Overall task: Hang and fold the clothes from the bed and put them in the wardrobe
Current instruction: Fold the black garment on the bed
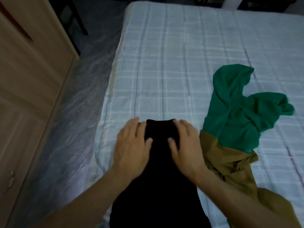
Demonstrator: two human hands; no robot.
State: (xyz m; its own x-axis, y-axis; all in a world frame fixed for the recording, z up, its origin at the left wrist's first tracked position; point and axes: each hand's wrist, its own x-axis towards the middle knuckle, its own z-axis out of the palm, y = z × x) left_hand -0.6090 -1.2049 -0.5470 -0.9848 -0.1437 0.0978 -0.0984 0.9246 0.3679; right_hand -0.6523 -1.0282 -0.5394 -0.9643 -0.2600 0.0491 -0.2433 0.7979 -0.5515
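A black garment (pixel 158 175) lies flat on the bed (pixel 172 66), running from the near edge toward the middle. My left hand (pixel 132 145) rests palm down on its left side, and my right hand (pixel 184 143) presses on its right side near the far end. Both hands have fingers spread and lie flat on the cloth rather than gripping it. To the right, a crumpled green garment (pixel 243 106) lies on the bed. An olive-brown garment (pixel 233 170) lies partly under the green one, trailing toward the near right corner.
The bed has a pale checked sheet. A light wooden wardrobe (pixel 28 89) stands at the left, across a strip of shiny plastic-covered floor (pixel 72 112). A dark chair leg (pixel 79 18) and a white appliance (pixel 232 2) show at the far side.
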